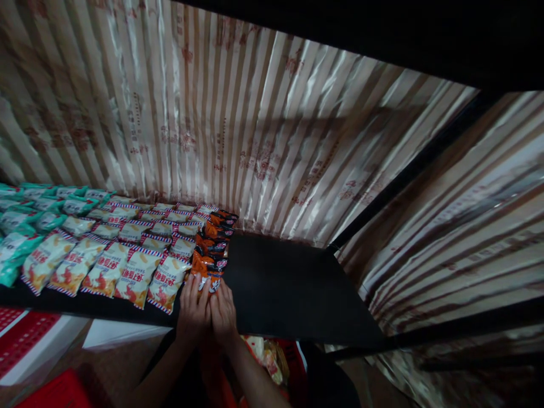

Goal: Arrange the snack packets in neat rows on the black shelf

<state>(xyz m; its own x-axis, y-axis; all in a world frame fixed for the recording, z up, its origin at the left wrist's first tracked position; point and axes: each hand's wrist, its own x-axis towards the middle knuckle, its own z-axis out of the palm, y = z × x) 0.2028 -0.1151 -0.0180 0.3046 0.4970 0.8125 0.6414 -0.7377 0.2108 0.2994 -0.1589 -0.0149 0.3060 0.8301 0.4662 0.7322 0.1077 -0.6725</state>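
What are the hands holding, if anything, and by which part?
Can't tell gripping from pressing: left hand and right hand touch the near end of the front orange snack packet.

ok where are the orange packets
In the head view, the orange packets are left of centre on the shelf, right of the cream packets, left hand and right hand at the nearest.

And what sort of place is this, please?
Probably a shop or stockroom: snack packets in close rows, grouped by colour, on a black shelf, with striped sheeting behind.
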